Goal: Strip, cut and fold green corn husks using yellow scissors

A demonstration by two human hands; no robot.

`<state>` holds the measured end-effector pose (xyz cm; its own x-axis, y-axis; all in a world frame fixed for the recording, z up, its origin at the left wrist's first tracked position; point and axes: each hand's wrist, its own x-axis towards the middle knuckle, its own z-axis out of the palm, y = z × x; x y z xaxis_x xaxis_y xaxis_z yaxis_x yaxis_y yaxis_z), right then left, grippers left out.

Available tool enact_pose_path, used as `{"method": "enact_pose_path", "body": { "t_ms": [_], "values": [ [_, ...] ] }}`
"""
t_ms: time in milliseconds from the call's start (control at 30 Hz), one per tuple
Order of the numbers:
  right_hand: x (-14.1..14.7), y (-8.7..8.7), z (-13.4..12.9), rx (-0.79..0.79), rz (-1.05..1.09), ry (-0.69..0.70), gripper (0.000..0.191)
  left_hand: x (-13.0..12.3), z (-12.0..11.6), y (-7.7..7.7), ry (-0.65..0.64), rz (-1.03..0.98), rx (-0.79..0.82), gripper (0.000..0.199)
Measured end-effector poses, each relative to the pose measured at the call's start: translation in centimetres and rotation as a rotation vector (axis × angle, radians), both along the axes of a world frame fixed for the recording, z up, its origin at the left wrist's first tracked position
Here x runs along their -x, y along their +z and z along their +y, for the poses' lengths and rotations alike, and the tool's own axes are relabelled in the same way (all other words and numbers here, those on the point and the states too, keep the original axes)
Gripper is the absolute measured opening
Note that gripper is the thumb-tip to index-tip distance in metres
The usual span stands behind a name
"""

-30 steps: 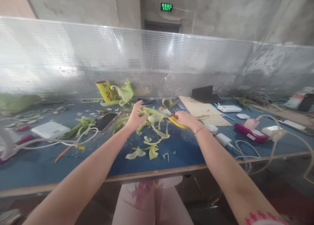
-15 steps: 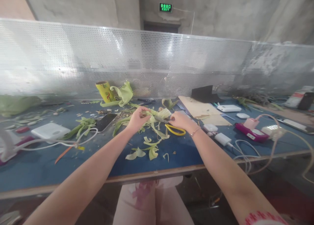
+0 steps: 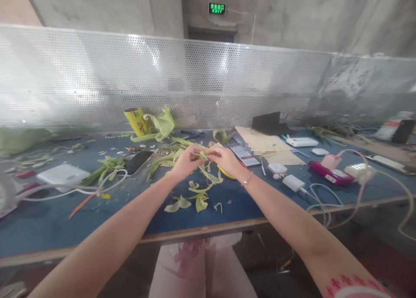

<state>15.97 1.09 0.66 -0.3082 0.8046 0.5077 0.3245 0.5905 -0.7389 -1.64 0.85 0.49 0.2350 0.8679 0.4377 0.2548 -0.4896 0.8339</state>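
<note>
My left hand (image 3: 186,163) is closed, its thumb and fingers pinching a pale green leafy stalk (image 3: 203,153). Close beside it, my right hand (image 3: 225,159) pinches the same stalk from the other side; the fingers partly hide it. Under my right hand shows a yellow loop handle (image 3: 225,172), the rest of that tool covered. Limp leaf strips (image 3: 211,175) hang or lie just below the hands. Nearer the table edge are cut leaf pieces (image 3: 201,202). A large curled leaf (image 3: 164,124) leans by a yellow cardboard tube (image 3: 135,121) behind my left hand.
On the left lie a dark phone (image 3: 139,161), a green leaf bunch (image 3: 112,166) and a white box with cables (image 3: 63,176). To the right are a lit phone (image 3: 245,155), brown paper (image 3: 269,146), a white charger (image 3: 294,183) and a magenta device (image 3: 331,174). A perforated metal screen (image 3: 208,81) stands behind.
My right hand has moved left to meet my left hand at the stalk, covering more of the yellow handle. The lit phone beyond it is now uncovered.
</note>
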Motion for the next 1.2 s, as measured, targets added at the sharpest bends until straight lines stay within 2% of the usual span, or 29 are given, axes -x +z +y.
{"method": "enact_pose_path", "body": {
  "t_ms": [100,167,500,633,767,967,1100,1200],
  "values": [
    [0.0,-0.1,0.2,0.096,0.074,0.034,0.016,-0.2,-0.2,0.2,0.018,-0.033,0.031,0.035],
    [0.0,-0.1,0.2,0.101,0.094,0.046,0.016,-0.3,-0.4,0.5,0.022,-0.052,0.051,0.035],
    [-0.4,0.3,-0.2,-0.064,0.040,0.037,0.014,-0.3,-0.6,0.8,-0.055,-0.103,0.069,0.034],
    [-0.3,0.6,-0.5,-0.110,-0.023,-0.024,0.012,-0.4,-0.8,0.9,-0.062,-0.113,0.067,0.035],
    [0.1,0.6,-0.7,-0.133,-0.021,-0.072,0.011,-0.7,-1.2,1.1,-0.106,-0.264,0.147,0.033],
    [0.1,0.1,-0.1,-0.216,0.043,-0.023,0.013,-1.0,-1.4,1.4,-0.194,-0.538,0.317,0.035],
    [0.1,0.0,0.2,-0.250,0.030,-0.004,0.013,-1.0,-1.5,1.5,-0.209,-0.633,0.366,0.037],
    [-0.3,0.8,-0.7,-0.303,0.028,0.003,0.012,-0.9,-1.5,1.6,-0.202,-0.670,0.400,0.036]
  ]
}}
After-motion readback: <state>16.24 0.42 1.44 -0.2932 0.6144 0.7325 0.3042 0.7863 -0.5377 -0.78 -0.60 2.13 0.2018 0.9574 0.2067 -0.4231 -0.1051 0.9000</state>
